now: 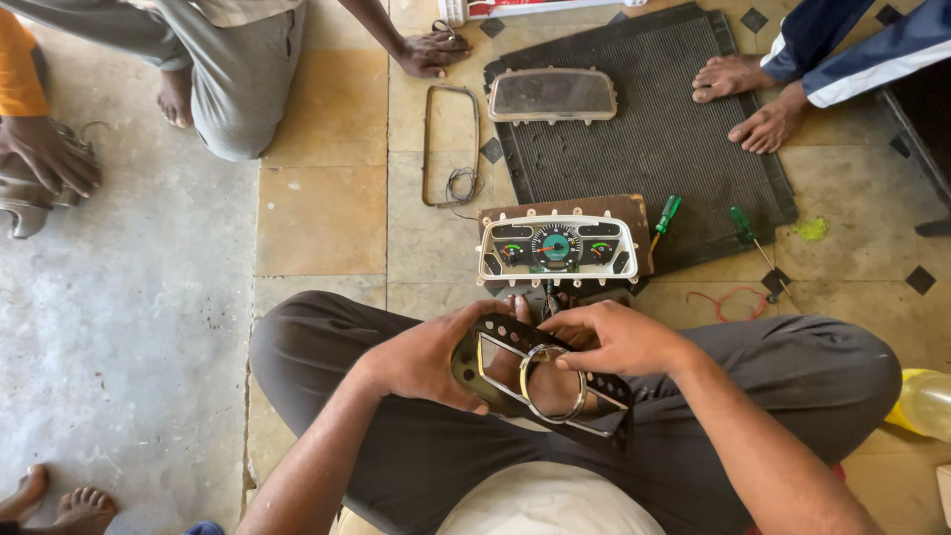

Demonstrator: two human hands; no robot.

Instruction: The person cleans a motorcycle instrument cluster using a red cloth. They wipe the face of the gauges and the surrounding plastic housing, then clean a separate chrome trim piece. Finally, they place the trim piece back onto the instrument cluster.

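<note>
Black perforated bezel (540, 372) with chrome ring (551, 384) between both hands (515, 357)

Both hands (515, 357) on a black bezel (543, 376) (instrument cluster (558, 248) just beyond).

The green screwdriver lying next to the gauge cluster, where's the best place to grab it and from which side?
Probably by its green handle, coming down from above. The screwdriver lies flat on the edge of the black mat, handle pointing away from the person and the thin shaft angled down toward the gauge cluster. The handle is the thickest part, with open mat on its right side, so fingers fit there.
</note>
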